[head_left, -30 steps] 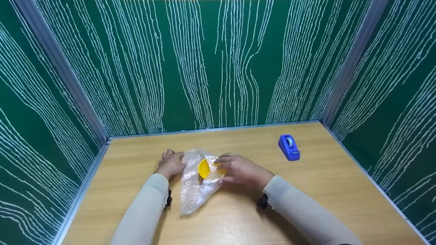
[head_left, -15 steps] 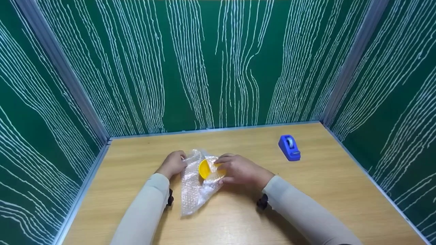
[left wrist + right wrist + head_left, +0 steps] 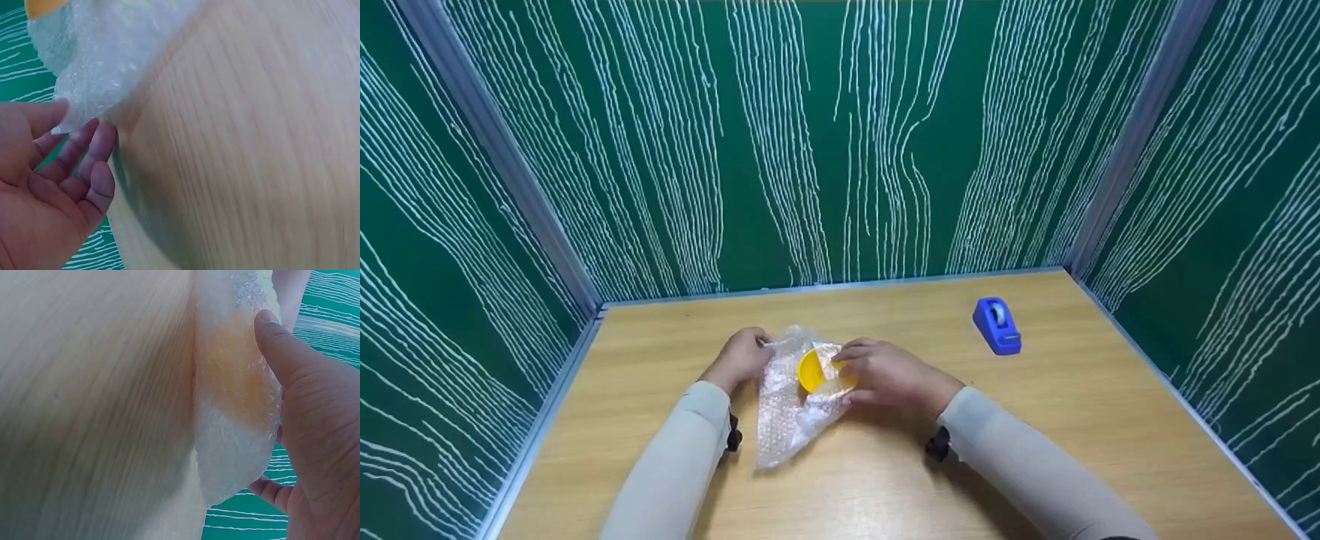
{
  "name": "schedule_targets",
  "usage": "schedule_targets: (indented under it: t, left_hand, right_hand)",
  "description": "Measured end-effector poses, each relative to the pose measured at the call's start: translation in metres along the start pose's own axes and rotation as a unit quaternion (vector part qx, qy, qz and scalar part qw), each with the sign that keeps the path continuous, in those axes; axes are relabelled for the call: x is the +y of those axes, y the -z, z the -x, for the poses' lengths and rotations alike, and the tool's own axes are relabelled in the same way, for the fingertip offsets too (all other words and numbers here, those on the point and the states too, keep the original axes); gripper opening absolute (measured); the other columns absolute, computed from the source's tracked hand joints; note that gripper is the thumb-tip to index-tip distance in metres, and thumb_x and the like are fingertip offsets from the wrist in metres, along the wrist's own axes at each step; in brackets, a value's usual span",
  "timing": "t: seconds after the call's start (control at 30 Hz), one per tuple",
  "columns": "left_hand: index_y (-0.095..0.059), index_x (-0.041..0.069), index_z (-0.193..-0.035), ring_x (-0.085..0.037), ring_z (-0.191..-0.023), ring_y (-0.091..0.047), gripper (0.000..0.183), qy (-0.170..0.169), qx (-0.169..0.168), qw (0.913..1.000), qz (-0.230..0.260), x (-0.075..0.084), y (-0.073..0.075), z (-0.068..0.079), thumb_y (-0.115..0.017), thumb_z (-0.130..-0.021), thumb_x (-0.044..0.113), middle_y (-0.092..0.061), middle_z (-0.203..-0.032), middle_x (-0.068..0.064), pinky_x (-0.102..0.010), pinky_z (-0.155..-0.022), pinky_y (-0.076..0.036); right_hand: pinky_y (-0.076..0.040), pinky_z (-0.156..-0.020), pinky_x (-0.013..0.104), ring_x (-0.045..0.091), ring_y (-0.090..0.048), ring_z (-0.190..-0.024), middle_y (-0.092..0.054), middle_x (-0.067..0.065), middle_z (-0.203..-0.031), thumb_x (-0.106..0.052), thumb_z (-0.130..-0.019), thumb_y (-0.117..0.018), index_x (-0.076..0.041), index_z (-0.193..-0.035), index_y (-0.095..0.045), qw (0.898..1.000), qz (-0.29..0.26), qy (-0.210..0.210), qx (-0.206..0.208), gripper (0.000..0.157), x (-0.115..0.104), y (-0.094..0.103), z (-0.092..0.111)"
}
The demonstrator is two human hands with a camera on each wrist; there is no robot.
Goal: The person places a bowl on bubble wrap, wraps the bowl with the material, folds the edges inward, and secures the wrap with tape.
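A yellow cup-like thing (image 3: 810, 371) lies on its side, partly wrapped in clear bubble wrap (image 3: 780, 405) at the middle of the table; its rounded rim faces left. My right hand (image 3: 889, 375) holds the wrapped part from the right, fingers over the top and thumb on the near side. Through the bubble wrap (image 3: 236, 461) in the right wrist view, the yellow shows blurred beside my right thumb. My left hand (image 3: 741, 356) pinches the loose left edge of the wrap. The left wrist view has that corner of bubble wrap (image 3: 90, 95) between thumb and fingers.
A blue tape dispenser (image 3: 997, 326) with a roll in it stands at the back right of the wooden table (image 3: 645, 367). Green walls (image 3: 765, 150) with white wavy lines close off the back and both sides.
My left fingers have gone from lying spread at the wrap's left edge to curling round it. That edge has risen slightly, with the far corner shifting away. The right hand stays in place.
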State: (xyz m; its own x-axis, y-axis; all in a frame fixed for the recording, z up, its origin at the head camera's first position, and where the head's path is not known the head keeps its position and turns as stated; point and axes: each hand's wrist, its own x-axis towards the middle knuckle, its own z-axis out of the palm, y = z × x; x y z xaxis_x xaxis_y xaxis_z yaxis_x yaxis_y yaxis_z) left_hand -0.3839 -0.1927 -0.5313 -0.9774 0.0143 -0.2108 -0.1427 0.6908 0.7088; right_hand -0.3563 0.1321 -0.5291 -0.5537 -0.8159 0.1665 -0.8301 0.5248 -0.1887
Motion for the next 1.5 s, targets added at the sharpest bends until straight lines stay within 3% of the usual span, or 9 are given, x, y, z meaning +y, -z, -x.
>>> schedule_targets:
  t: [0.13,0.23,0.3,0.43,0.6,0.67,0.9,1.2,1.5]
  left_hand:
    - [-0.082,0.006,-0.119,-0.027,-0.105,-0.066,0.021,-0.016,0.021,0.9994,0.021,-0.003,0.001,-0.001,-0.069,-0.114,0.023,-0.075,-0.115,-0.010,-0.041,-0.107,-0.062]
    - [-0.084,0.004,-0.103,-0.023,-0.091,-0.063,0.027,-0.037,0.052,0.9975,0.032,-0.005,0.002,-0.001,-0.068,-0.113,0.022,-0.074,-0.099,-0.007,-0.034,-0.086,-0.057]
    - [-0.086,0.004,-0.101,-0.021,-0.090,-0.065,0.026,-0.046,0.073,0.9954,0.041,-0.007,0.003,-0.003,-0.069,-0.111,0.019,-0.076,-0.097,-0.006,-0.033,-0.083,-0.057]
    - [-0.086,0.007,-0.115,-0.023,-0.105,-0.071,0.015,-0.051,0.100,0.9910,0.072,-0.008,0.003,-0.005,-0.074,-0.108,0.012,-0.080,-0.112,-0.009,-0.037,-0.094,-0.064]
    - [-0.064,0.004,-0.157,-0.022,-0.105,-0.068,0.053,-0.042,0.098,0.9877,0.114,-0.002,0.002,-0.003,-0.078,-0.106,0.008,-0.073,-0.114,-0.010,-0.034,-0.101,-0.065]
    - [-0.056,0.002,-0.165,-0.023,-0.105,-0.068,0.062,-0.039,0.087,0.9875,0.125,0.000,0.002,-0.002,-0.077,-0.107,0.007,-0.073,-0.117,-0.012,-0.036,-0.106,-0.066]
    - [-0.076,0.006,-0.144,-0.031,-0.128,-0.069,0.033,-0.052,0.073,0.9883,0.123,0.008,0.001,0.004,-0.072,-0.111,0.012,-0.075,-0.142,-0.016,-0.047,-0.120,-0.060]
    - [-0.079,0.008,-0.138,-0.031,-0.125,-0.069,0.028,-0.078,0.066,0.9883,0.113,0.027,-0.004,0.020,-0.072,-0.113,0.019,-0.077,-0.137,-0.012,-0.049,-0.119,-0.060]
    - [-0.085,0.011,-0.128,-0.033,-0.135,-0.070,0.021,-0.172,0.053,0.9830,0.036,0.041,-0.014,0.040,-0.073,-0.112,0.019,-0.077,-0.137,-0.006,-0.052,-0.120,-0.060]
  right_hand:
    - [-0.048,-0.132,0.045,0.027,-0.063,-0.151,-0.073,0.001,-0.157,-0.053,-0.107,-0.076,-0.016,-0.119,-0.086,1.000,0.000,0.003,0.001,0.040,0.000,0.000,-0.001]
    - [-0.050,-0.131,0.046,0.029,-0.065,-0.149,-0.074,0.003,-0.155,-0.053,-0.107,-0.078,-0.013,-0.116,-0.086,1.000,0.002,0.018,0.008,0.041,0.000,0.001,0.000]
    - [-0.050,-0.131,0.047,0.030,-0.065,-0.148,-0.074,0.005,-0.154,-0.051,-0.107,-0.079,-0.012,-0.114,-0.085,1.000,0.001,0.027,0.012,0.041,-0.001,0.002,0.000]
    - [-0.050,-0.131,0.046,0.030,-0.065,-0.149,-0.074,0.005,-0.155,-0.052,-0.106,-0.080,-0.012,-0.114,-0.086,1.000,-0.009,0.023,0.012,0.041,-0.002,0.003,-0.001]
    - [-0.051,-0.129,0.048,0.030,-0.066,-0.148,-0.073,0.005,-0.156,-0.052,-0.105,-0.081,-0.013,-0.114,-0.086,0.999,-0.015,0.023,0.017,0.041,-0.001,0.002,0.000]
    - [-0.052,-0.129,0.048,0.030,-0.066,-0.148,-0.073,0.006,-0.156,-0.052,-0.104,-0.081,-0.013,-0.113,-0.086,0.999,-0.015,0.025,0.019,0.040,0.000,0.002,0.000]
    - [-0.050,-0.130,0.047,0.029,-0.065,-0.150,-0.072,0.005,-0.158,-0.050,-0.106,-0.080,-0.013,-0.118,-0.086,0.999,-0.015,0.024,0.017,0.039,0.000,0.002,0.000]
    - [-0.051,-0.129,0.048,0.029,-0.065,-0.150,-0.071,0.005,-0.159,-0.050,-0.106,-0.080,-0.013,-0.123,-0.086,1.000,-0.014,0.007,0.010,0.041,-0.002,0.003,0.001]
    - [-0.052,-0.129,0.045,0.027,-0.065,-0.151,-0.070,0.001,-0.161,-0.051,-0.106,-0.079,-0.015,-0.131,-0.085,1.000,-0.003,-0.017,0.001,0.044,-0.005,0.005,0.001]
